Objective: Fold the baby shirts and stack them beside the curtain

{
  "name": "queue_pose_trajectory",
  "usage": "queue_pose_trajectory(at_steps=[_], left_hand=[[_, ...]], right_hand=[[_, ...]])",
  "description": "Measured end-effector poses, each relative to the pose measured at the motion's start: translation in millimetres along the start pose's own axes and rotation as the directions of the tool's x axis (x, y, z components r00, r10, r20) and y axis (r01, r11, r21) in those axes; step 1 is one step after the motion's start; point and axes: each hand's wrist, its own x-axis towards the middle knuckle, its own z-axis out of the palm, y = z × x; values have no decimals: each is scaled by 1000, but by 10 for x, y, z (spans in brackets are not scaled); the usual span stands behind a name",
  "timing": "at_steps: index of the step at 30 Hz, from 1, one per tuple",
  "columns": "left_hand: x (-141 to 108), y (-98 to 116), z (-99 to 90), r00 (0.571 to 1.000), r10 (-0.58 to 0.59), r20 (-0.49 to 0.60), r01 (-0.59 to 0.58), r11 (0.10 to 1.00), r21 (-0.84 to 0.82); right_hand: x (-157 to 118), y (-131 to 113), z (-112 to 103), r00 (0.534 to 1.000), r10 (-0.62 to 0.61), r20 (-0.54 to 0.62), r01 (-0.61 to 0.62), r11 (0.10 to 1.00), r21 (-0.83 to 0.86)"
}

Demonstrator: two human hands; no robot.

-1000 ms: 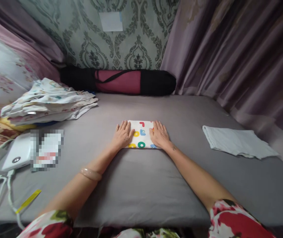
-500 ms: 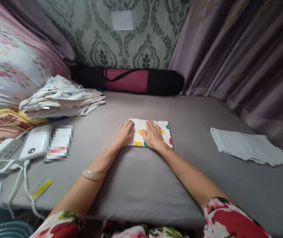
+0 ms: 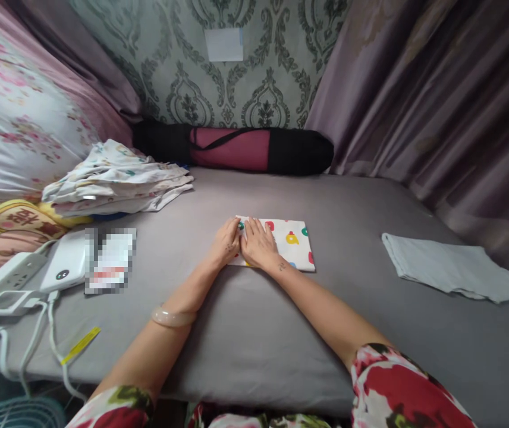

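Note:
A folded white cloth (image 3: 297,252) with colourful printed figures lies flat on the grey sheet. My right hand (image 3: 260,244) rests palm down on its left part, fingers stretched out. Along the cloth's left edge lies my left hand (image 3: 226,242), its fingers extended and turned partly on their side, touching the edge. The thumbs of both hands are close together, and the left palm is hidden. Neither hand grips the cloth visibly.
A folded pale grey cloth (image 3: 455,267) lies to the right. At left are a heap of printed clothes (image 3: 116,181), a white power bank (image 3: 69,261), a power strip (image 3: 7,276) with cables, and a yellow strip (image 3: 80,345). A black-and-maroon bag (image 3: 232,148) lies along the wall.
My right hand has slid left over the printed cloth, close to my left hand. The left hand stays at the left edge. The view has shifted slightly.

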Motion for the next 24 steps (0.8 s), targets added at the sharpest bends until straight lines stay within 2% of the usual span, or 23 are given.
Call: queue_pose_trajectory(at_steps=[3, 6, 11, 14, 17, 21, 24], left_hand=[[-5, 43, 2, 999, 49, -9, -49, 999, 0], [-30, 109, -5, 995, 98, 15, -98, 994, 44], [-100, 209, -2, 977, 111, 180, -141, 976, 163], [-129, 259, 3, 961, 67, 269, -134, 962, 238], [-121, 317, -35, 955, 58, 292, -149, 943, 297], [30, 397, -143, 957, 116, 265, -206, 916, 344], [288, 409, -200, 951, 67, 302, -176, 921, 349]], right_hand=[[12, 20, 5, 1000, -5, 0, 5, 1000, 22], [6, 106, -80, 1000, -2, 7, 1, 997, 78], [-176, 459, -204, 988, 114, -103, -112, 993, 23], [-296, 653, -179, 985, 166, -52, -168, 986, -24], [-336, 726, -147, 985, 174, -25, -174, 984, -37], [-290, 782, -245, 991, 125, -40, -126, 992, -30], [-218, 930, -399, 995, 90, -29, -91, 995, -34]])
